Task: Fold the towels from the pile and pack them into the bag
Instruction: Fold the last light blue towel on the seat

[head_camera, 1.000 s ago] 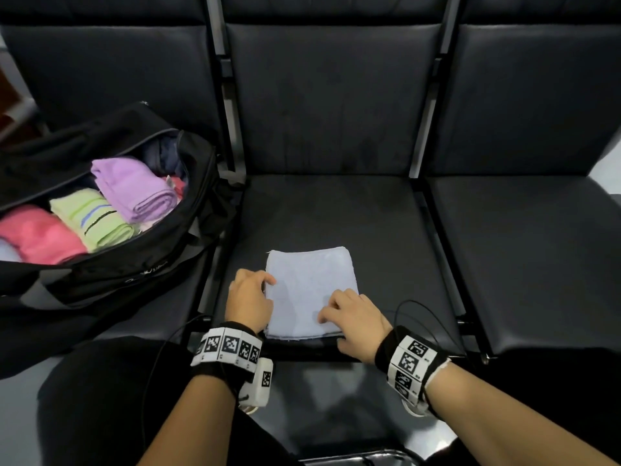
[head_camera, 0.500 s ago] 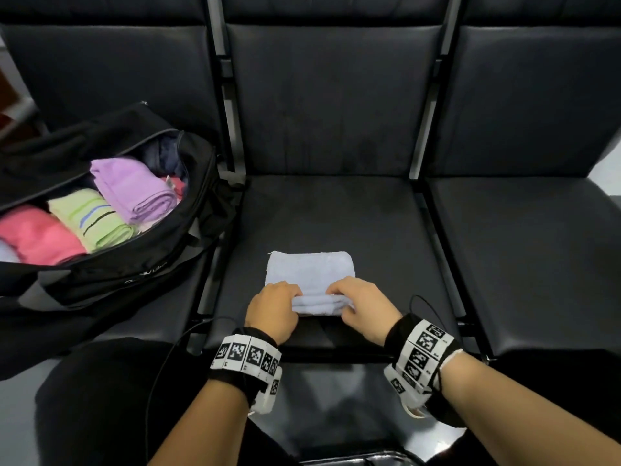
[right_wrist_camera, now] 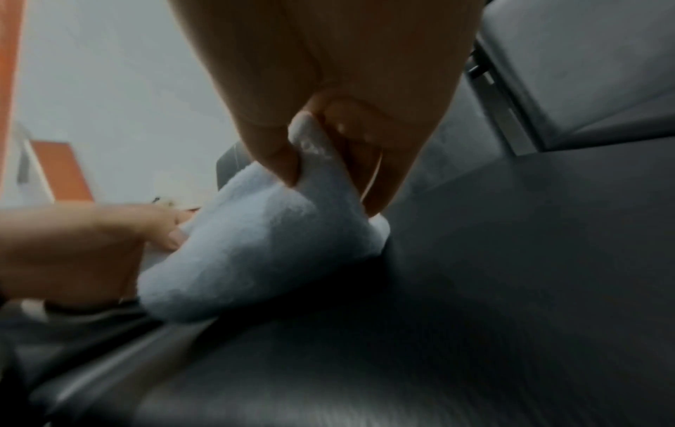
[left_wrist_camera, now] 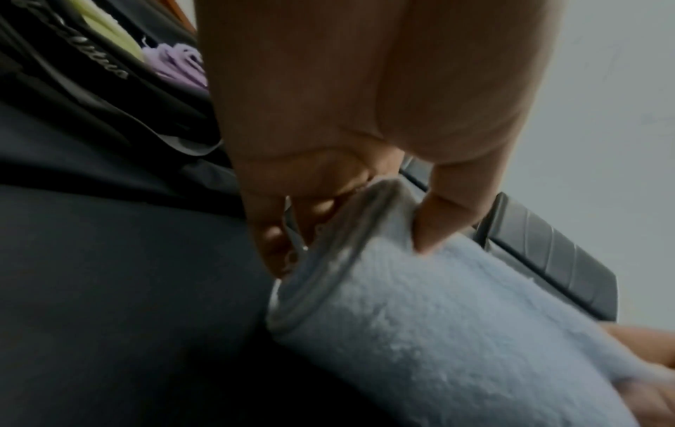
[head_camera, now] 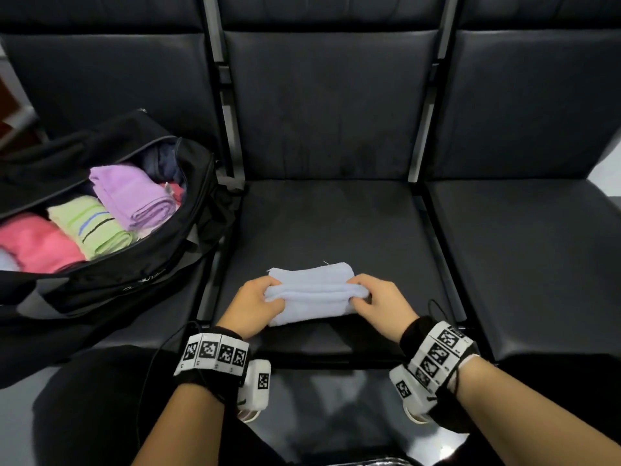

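Note:
A pale blue towel [head_camera: 312,290] lies on the middle seat [head_camera: 336,230], its near part rolled up over the flat far part. My left hand [head_camera: 258,297] pinches the roll's left end [left_wrist_camera: 350,231] between thumb and fingers. My right hand [head_camera: 373,297] pinches the right end [right_wrist_camera: 310,173] the same way. The open black bag [head_camera: 134,277] sits on the left seat, holding a purple towel [head_camera: 131,193], a green striped towel [head_camera: 90,230] and a pink towel [head_camera: 37,243], all folded.
The right seat [head_camera: 524,257] is bare black cushion. Metal frame bars [head_camera: 426,136] separate the seat backs. A cable [head_camera: 437,306] runs from my right wristband over the seat's front edge. My dark-clothed legs fill the bottom of the head view.
The towel lay flat a second ago with both hands at its near edge. Both hands have since taken that edge and rolled it away from me, so the roll sits farther up.

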